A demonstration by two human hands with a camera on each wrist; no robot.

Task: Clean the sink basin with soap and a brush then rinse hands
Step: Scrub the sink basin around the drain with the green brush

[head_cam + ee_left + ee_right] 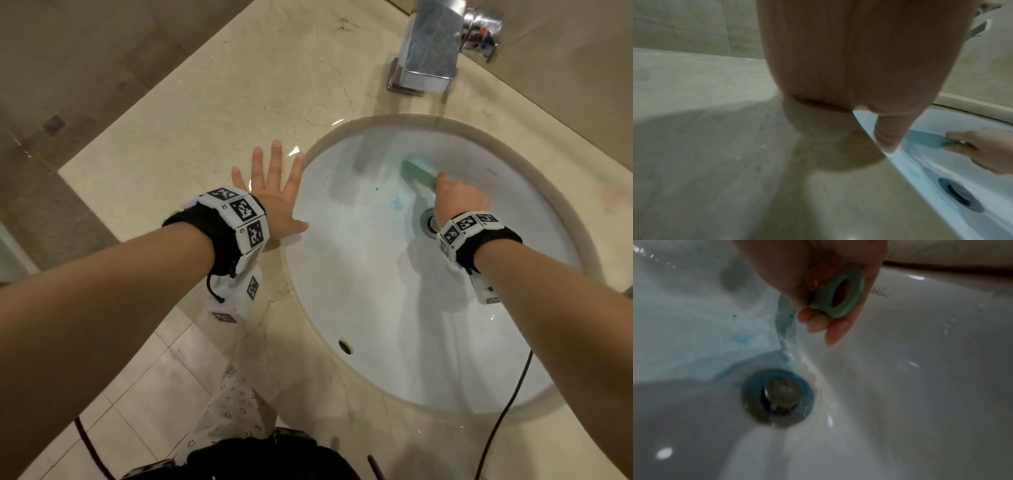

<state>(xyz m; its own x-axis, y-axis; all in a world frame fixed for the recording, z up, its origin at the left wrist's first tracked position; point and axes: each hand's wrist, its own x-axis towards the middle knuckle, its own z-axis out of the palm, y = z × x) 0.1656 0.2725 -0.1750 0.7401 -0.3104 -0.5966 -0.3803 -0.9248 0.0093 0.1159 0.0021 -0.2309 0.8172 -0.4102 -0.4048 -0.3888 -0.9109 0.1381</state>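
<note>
A white oval sink basin (359, 291) is set into a beige marble counter (205, 113). My right hand (459, 198) is down in the basin and grips a green brush (419, 170) by its handle. The handle's ring end (836, 293) shows in the right wrist view, with my fingers curled round it. The brush head lies against the far basin wall above the drain (431, 221). Blue soap smears (397, 205) spread left of the drain. My left hand (274, 192) lies flat with fingers spread on the counter at the basin's left rim, its thumb at the edge.
A chrome tap (428, 48) stands behind the basin. Water runs down the bowl to the drain (779, 395). An overflow hole (344, 346) sits in the near wall. A black cable (507, 411) crosses the front rim. Tiled floor lies lower left.
</note>
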